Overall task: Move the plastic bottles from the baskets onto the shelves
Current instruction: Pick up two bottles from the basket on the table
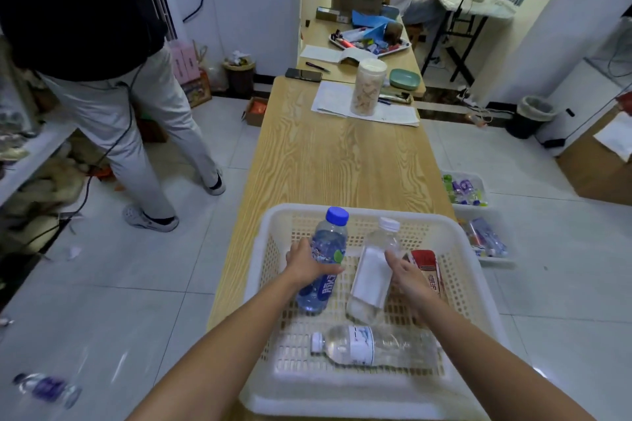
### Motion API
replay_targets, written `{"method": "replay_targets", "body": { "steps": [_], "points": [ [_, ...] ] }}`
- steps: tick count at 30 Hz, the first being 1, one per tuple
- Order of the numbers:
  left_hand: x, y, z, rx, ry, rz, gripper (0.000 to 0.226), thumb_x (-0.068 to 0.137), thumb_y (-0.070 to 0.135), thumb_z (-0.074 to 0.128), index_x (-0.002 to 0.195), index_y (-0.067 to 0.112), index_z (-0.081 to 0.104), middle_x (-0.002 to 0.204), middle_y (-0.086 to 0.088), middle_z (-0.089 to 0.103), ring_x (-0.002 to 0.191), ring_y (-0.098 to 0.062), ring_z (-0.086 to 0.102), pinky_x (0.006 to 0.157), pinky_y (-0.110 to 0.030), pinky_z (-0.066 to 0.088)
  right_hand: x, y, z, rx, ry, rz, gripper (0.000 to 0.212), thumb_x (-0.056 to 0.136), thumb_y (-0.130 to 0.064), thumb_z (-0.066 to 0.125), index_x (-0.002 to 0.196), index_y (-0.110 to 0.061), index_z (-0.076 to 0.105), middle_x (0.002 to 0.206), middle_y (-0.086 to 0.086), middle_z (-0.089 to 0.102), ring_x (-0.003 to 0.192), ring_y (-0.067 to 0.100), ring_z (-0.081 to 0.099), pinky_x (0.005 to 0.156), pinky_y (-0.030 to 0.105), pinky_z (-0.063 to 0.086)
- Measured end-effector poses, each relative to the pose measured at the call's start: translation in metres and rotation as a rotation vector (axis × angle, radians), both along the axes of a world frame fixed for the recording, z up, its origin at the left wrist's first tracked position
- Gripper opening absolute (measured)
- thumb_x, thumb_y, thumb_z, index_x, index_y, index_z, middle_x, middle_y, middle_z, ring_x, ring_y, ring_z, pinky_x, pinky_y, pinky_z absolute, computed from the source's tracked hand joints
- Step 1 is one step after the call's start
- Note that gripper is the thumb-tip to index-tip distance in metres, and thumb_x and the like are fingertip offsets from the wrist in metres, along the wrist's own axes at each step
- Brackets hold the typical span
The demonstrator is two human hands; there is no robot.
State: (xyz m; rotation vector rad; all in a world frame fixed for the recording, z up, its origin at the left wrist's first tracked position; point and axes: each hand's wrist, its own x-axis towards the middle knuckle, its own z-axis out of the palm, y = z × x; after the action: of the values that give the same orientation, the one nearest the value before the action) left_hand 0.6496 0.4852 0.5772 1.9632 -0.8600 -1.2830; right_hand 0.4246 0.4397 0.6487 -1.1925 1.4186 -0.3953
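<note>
Head view: left hand wraps blue bottle, right hand grips clear bottle, both in basket, likely lifting two together; third bottle nearer wrists.

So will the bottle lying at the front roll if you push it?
Probably. The front bottle lies on its side in the basket, and looks round, so a sideways nudge should roll it. It seems clear and nearly empty, so likely light. The basket wall would stop it.
</note>
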Motion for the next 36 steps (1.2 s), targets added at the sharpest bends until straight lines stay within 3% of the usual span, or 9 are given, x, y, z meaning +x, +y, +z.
{"method": "replay_targets", "body": {
  "steps": [4, 7, 12, 16, 20, 24, 28, 32, 36],
  "points": [
    [-0.022, 0.022, 0.047, -0.031, 0.078, -0.005, 0.083, 0.052, 0.038, 0.093, 0.112, 0.023, 0.038, 0.12, -0.001, 0.052, 0.109, -0.02, 0.052, 0.092, -0.036, 0.047, -0.002, 0.005, -0.01, 0.126, -0.15, -0.172, 0.032, 0.093, -0.043, 0.054, 0.105, -0.014, 0.055, 0.101, 0.007, 0.062, 0.093, 0.025, 0.061, 0.081, 0.043, 0.053],
    [-0.029, 0.021, 0.048, -0.051, 0.177, 0.005, 0.072, 0.071, 0.012, 0.084, 0.115, 0.014, 0.026, 0.112, 0.002, 0.048, 0.1, -0.014, 0.051, 0.08, -0.024, 0.043, -0.007, 0.014, -0.016, 0.217, -0.148, -0.198, 0.028, 0.085, -0.011, 0.068, 0.108, -0.002, 0.056, 0.095, 0.015, 0.065, 0.086, 0.031, 0.064, 0.075, 0.048, 0.055],
    [-0.018, 0.022, 0.045, -0.002, 0.21, 0.013, 0.075, 0.073, 0.005, 0.081, 0.115, 0.016, 0.019, 0.112, 0.002, 0.044, 0.107, -0.018, 0.048, 0.091, -0.03, 0.042, -0.009, 0.022, -0.02, 0.331, -0.057, -0.217, 0.053, 0.07, -0.003, 0.077, 0.115, -0.002, 0.051, 0.108, 0.016, 0.068, 0.098, 0.03, 0.067, 0.086, 0.049, 0.054],
    [-0.008, 0.031, 0.032, 0.104, 0.17, 0.009, 0.076, 0.061, 0.004, 0.086, 0.115, 0.016, 0.034, 0.121, -0.005, 0.054, 0.111, -0.023, 0.054, 0.096, -0.038, 0.047, 0.011, 0.019, -0.014, 0.413, -0.025, -0.215, 0.017, 0.088, -0.015, 0.067, 0.099, -0.005, 0.059, 0.09, 0.008, 0.066, 0.087, 0.02, 0.061, 0.086, 0.041, 0.049],
    [-0.005, 0.025, -0.006, 0.137, 0.145, 0.004, 0.091, 0.029, 0.03, 0.09, 0.112, 0.016, 0.055, 0.115, -0.006, 0.065, 0.104, -0.025, 0.062, 0.091, -0.042, 0.053, 0.037, 0.022, -0.015, 0.513, -0.121, -0.357, 0.016, 0.087, -0.013, 0.068, 0.094, -0.009, 0.055, 0.083, 0.01, 0.063, 0.076, 0.024, 0.059, 0.083, 0.042, 0.049],
    [-0.019, 0.04, 0.038, 0.138, 0.175, 0.032, 0.07, 0.061, 0.002, 0.086, 0.114, 0.012, 0.041, 0.112, -0.005, 0.058, 0.104, -0.025, 0.058, 0.079, -0.033, 0.049, 0.044, 0.022, -0.022, 0.516, -0.143, -0.39, 0.024, 0.084, -0.007, 0.07, 0.106, -0.006, 0.058, 0.086, 0.012, 0.066, 0.07, 0.023, 0.062, 0.049, 0.03, 0.051],
    [-0.02, 0.052, 0.031, 0.146, 0.179, 0.058, 0.067, 0.064, 0.002, 0.084, 0.114, 0.014, 0.04, 0.113, -0.007, 0.058, 0.1, -0.026, 0.059, 0.081, -0.034, 0.053, 0.042, 0.025, -0.028, 0.528, -0.149, -0.372, 0.035, 0.078, -0.002, 0.073, 0.111, 0.0, 0.06, 0.091, 0.016, 0.068, 0.082, 0.03, 0.065, 0.083, 0.046, 0.053],
    [-0.017, 0.062, 0.029, 0.128, 0.211, 0.107, 0.064, 0.065, 0.003, 0.083, 0.115, 0.012, 0.043, 0.107, -0.006, 0.059, 0.092, -0.024, 0.061, 0.07, -0.032, 0.054, 0.05, 0.039, -0.035, 0.492, -0.177, -0.47, 0.08, 0.054, 0.007, 0.084, 0.122, -0.002, 0.042, 0.103, 0.023, 0.064, 0.084, 0.039, 0.067, 0.065, 0.053, 0.056],
    [-0.019, 0.068, 0.032, 0.073, 0.204, 0.122, 0.062, 0.067, 0.003, 0.082, 0.113, 0.012, 0.041, 0.101, -0.004, 0.057, 0.079, -0.014, 0.059, 0.057, -0.025, 0.047, 0.056, 0.051, -0.031, 0.348, -0.074, -0.465, 0.08, 0.056, 0.004, 0.084, 0.106, -0.02, 0.025, 0.107, 0.02, 0.056, 0.089, 0.041, 0.066, 0.075, 0.056, 0.057]
  ]
}}
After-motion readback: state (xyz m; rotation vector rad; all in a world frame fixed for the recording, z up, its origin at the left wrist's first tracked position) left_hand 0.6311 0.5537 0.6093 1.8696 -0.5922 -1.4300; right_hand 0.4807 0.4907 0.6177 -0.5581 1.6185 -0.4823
